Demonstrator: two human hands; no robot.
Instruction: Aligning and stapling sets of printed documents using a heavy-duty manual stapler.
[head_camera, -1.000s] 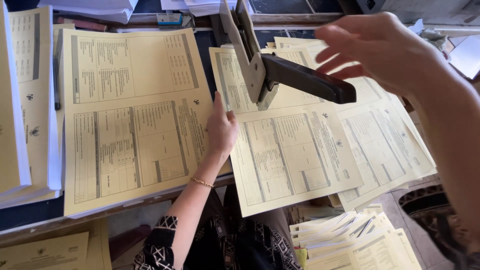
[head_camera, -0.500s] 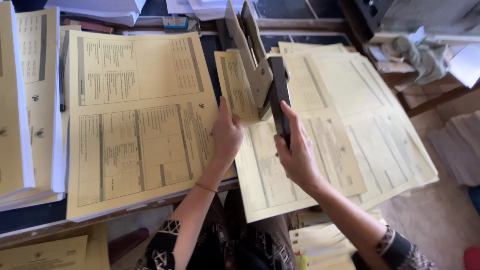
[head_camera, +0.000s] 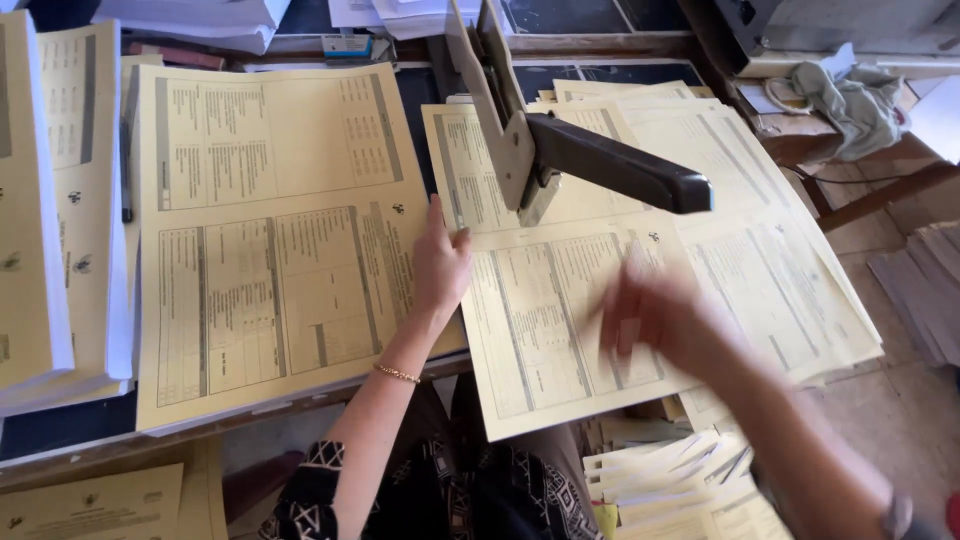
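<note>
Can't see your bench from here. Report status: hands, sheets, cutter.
Left hand flat on yellow printed sheet under the cutter. Right hand blurred, empty, above that sheet. Cutter handle raised, untouched. Second sheet stack lies to the left.

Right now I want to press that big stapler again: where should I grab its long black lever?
Take the long black lever near its rounded free end on the right, coming from above: that end is raised over the yellow sheets, farthest from the grey metal hinge.

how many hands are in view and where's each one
2: the left hand lies flat on the yellow printed sheet beside the long-arm stapler; the right hand, blurred, hovers over that sheet.
</note>
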